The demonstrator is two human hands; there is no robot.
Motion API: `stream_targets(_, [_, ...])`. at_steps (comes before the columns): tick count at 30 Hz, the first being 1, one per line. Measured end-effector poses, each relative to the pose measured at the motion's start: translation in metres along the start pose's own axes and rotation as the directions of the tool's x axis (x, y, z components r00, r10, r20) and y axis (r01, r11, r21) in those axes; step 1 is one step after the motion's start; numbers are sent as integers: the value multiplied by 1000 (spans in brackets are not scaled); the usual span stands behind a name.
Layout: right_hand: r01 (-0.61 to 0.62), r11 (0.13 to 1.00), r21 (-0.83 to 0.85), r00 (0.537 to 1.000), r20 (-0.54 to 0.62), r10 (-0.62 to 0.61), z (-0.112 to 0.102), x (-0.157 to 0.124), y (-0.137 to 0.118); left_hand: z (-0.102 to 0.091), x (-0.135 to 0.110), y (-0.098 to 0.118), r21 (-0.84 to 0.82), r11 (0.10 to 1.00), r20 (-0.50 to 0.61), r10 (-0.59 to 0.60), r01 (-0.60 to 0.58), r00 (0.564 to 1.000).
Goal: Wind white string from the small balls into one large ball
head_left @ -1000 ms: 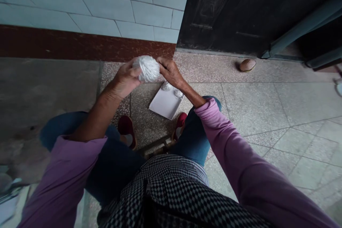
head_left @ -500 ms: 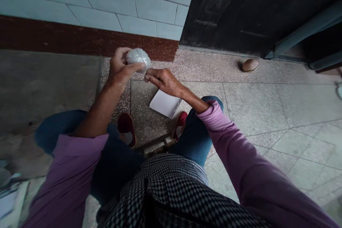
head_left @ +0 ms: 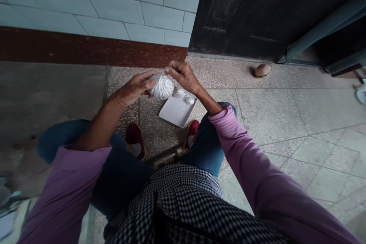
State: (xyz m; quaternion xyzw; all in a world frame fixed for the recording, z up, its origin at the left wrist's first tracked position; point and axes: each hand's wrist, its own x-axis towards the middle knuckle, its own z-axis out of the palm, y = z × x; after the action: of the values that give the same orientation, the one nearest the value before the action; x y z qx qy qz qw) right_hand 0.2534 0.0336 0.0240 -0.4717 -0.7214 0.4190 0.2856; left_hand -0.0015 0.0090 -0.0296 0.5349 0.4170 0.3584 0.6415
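A ball of shiny white yarn (head_left: 162, 87) is in my left hand (head_left: 137, 87), thumb and fingers curved around its left side. My right hand (head_left: 183, 75) is just above the ball's upper right edge. Its thumb and forefinger are closed in a pinch on the yarn, though the strand itself hardly shows. Below my hands a shallow white box (head_left: 175, 112) lies on the floor. Two smaller balls of white yarn show at the box's far side, one (head_left: 178, 92) partly behind the big ball and another (head_left: 189, 100) with a loose thread beside it.
A brown rounded object (head_left: 262, 70) lies on the floor by the dark door (head_left: 228, 19). The tiled wall (head_left: 151, 15) with its dark red base stands ahead. My red shoes (head_left: 134, 137) are on either side below the box.
The yarn ball and my left hand have moved right and nearer to me. My right hand has risen above the ball. The small balls in the box have come into view.
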Motion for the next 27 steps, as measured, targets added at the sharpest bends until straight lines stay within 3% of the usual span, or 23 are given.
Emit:
stream_targets(6, [-36, 995, 94, 999, -3, 36, 19, 13, 17, 2, -3, -5, -44, 999, 92, 18, -14, 996])
stream_targets(9, [-39, 991, 131, 999, -31, 43, 21, 18, 26, 6, -2, -2, -57, 998, 80, 13, -9, 997])
stream_targets(12, [-32, 989, 146, 995, -88, 45, 22, 26, 38, 11, 1, -1, -72, 995, 46, 79, -76, 996])
stream_targets(18, [102, 966, 240, 987, -145, -68, 31, 44, 67, 19, 11, -12, -142, 980, -83, 128, -139, 988])
stream_targets(23, [41, 965, 258, 994, -107, -14, 37, 48, 76, 16, 25, -20, -133, 962, -230, 205, -240, 951])
stream_targets(27, [47, 990, 136, 998, -39, -42, 40, 42, 69, 8, 33, -21, -175, 957, -334, 163, -231, 928])
